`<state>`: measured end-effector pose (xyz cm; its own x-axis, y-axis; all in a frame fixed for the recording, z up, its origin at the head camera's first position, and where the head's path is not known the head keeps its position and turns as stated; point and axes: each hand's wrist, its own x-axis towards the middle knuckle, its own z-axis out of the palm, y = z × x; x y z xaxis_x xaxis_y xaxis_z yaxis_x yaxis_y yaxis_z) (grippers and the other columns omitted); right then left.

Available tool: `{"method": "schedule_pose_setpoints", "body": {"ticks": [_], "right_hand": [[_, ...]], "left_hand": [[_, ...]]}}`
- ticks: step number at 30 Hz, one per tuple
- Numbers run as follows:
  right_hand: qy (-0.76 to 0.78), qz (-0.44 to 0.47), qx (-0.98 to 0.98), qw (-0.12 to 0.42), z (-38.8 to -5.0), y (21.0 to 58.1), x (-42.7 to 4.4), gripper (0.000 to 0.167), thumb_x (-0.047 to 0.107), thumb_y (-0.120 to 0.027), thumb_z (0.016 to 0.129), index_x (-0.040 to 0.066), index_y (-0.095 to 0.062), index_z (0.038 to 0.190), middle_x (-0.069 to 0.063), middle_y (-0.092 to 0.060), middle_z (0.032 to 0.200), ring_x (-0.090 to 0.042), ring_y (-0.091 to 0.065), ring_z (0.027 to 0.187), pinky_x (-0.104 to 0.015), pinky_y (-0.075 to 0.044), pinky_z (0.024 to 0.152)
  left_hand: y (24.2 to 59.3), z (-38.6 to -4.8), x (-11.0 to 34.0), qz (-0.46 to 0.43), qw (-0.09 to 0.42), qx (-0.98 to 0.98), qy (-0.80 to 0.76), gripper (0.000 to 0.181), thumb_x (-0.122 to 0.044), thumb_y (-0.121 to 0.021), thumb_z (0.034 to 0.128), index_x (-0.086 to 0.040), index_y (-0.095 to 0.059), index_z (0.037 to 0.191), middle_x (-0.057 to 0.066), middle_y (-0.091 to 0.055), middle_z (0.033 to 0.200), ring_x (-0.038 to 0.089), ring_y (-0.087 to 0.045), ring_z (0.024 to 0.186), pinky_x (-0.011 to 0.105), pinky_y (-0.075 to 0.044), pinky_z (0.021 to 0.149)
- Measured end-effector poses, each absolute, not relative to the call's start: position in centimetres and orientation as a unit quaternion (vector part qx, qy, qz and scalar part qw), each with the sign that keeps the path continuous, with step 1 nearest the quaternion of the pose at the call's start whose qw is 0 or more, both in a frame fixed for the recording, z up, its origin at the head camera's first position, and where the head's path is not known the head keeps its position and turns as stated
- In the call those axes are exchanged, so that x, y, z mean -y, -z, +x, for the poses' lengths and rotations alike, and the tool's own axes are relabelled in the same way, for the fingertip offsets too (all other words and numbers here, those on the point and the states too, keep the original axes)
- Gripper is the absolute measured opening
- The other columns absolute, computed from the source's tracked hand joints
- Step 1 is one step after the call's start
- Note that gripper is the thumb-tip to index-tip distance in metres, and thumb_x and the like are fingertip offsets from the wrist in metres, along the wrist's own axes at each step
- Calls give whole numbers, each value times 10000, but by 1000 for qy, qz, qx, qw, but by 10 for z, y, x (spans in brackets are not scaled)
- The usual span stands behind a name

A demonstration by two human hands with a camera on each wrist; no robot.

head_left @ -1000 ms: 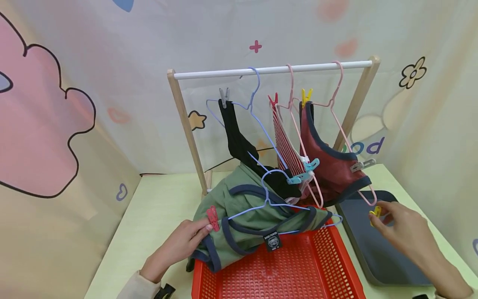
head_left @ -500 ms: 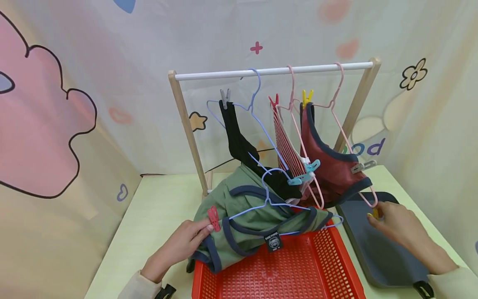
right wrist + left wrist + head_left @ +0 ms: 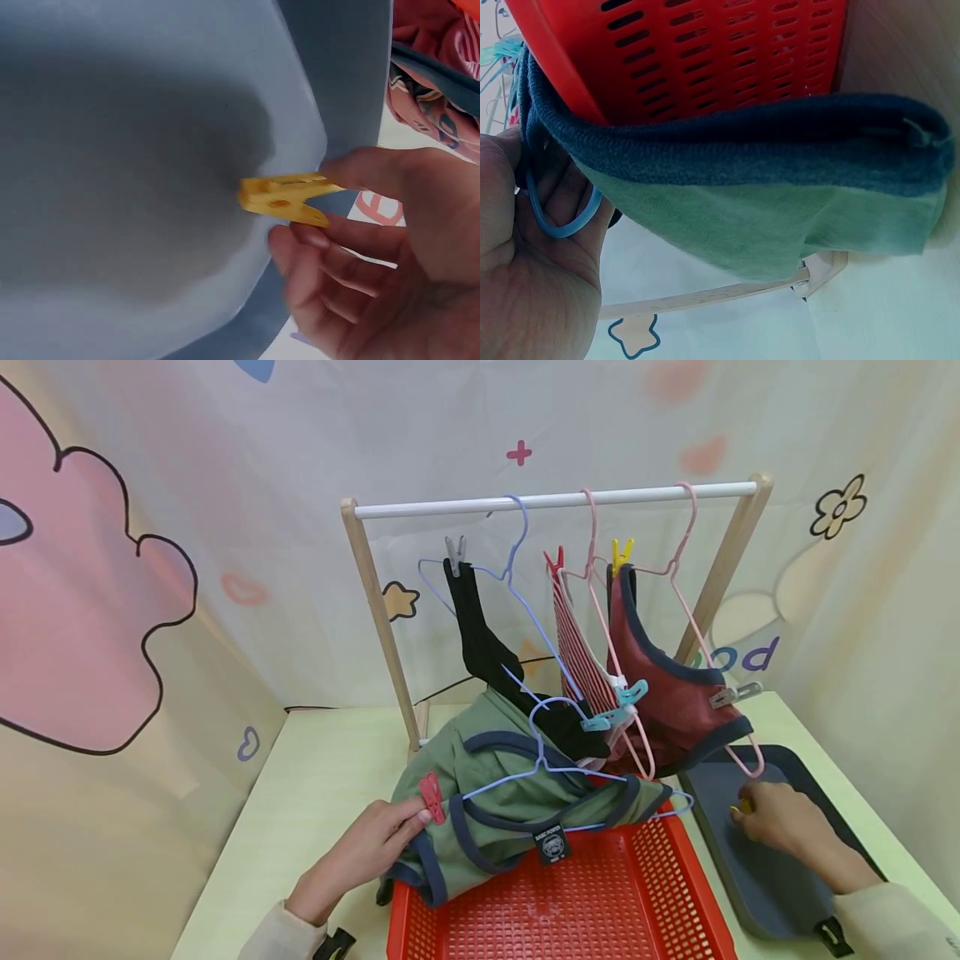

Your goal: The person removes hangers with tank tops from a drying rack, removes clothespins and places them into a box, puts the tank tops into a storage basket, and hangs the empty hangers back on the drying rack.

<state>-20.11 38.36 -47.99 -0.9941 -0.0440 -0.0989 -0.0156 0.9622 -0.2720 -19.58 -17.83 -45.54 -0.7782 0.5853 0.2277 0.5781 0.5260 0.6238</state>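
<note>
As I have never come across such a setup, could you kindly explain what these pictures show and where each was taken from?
There is no machine: these are a person's two bare hands. The wide picture comes from a camera on the head, looking forward and down; the two closer ones come from cameras on the left and right wrists. On the pale table stand a red basket, a dark tray and a rack with clothes hanging from it. The left hand holds one end of a green garment beside a pinkish-red peg. The right hand pinches a yellow peg over the tray.
</note>
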Motion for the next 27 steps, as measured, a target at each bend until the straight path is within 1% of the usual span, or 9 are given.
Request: {"method": "schedule_pose_setpoints", "body": {"ticks": [4,9,11,13,15,18,22,27], "right_hand": [[132,-17,-988,73,-204,482,-382,293,247,-683,854,-6,-670,1002,-21,-561,699,-191,-504,633,-324,-364,528],[122,-25,-990,66,-203,486,-378,161,230,-678,841,73,-642,837,-12,-504,653,-189,-471,600,-326,-318,518],[119,-28,-990,64,-202,488,-377,150,223,-677,836,102,-609,779,-5,-484,635,-183,-458,585,-324,-298,515],[116,-31,-991,63,-202,490,-377,147,218,-678,831,111,-603,765,1,-484,632,-178,-456,581,-320,-295,517],[115,-32,-991,64,-202,491,-377,133,209,-685,825,101,-621,783,0,-502,639,-177,-464,586,-323,-310,522],[110,-36,-991,69,-204,491,-378,140,199,-700,811,70,-655,840,-10,-562,678,-183,-497,609,-346,-371,531],[103,-37,-991,80,-204,486,-378,214,204,-712,797,37,-677,927,-35,-629,745,-205,-544,649,-400,-441,555],[99,-36,-991,88,-203,476,-376,351,245,-706,819,-16,-673,1050,-104,-683,825,-244,-606,694,-481,-500,592]], "left_hand": [[456,-195,178,333,9,-873,-357,194,-279,-500,1024,-231,-519,836,-159,-244,633,-31,-323,540,162,-285,557],[456,-194,178,334,13,-871,-359,196,-277,-499,1024,-228,-515,835,-158,-243,635,-30,-336,545,162,-288,559],[456,-194,178,335,13,-871,-360,197,-277,-499,1025,-226,-515,835,-159,-244,635,-31,-341,546,161,-289,559],[457,-194,178,336,12,-871,-359,199,-278,-498,1025,-227,-515,834,-161,-245,635,-32,-341,546,159,-287,559],[457,-194,178,337,11,-871,-357,200,-277,-500,1025,-227,-515,832,-163,-246,634,-33,-341,545,158,-285,558],[456,-194,178,336,10,-872,-357,203,-275,-503,1024,-228,-514,827,-163,-248,632,-33,-343,544,158,-285,559],[455,-194,178,335,11,-872,-358,201,-272,-507,1022,-227,-517,827,-162,-254,630,-31,-347,546,160,-291,560],[455,-195,179,335,8,-872,-357,201,-276,-507,1023,-225,-517,829,-161,-251,625,-31,-338,541,157,-288,557]]}}
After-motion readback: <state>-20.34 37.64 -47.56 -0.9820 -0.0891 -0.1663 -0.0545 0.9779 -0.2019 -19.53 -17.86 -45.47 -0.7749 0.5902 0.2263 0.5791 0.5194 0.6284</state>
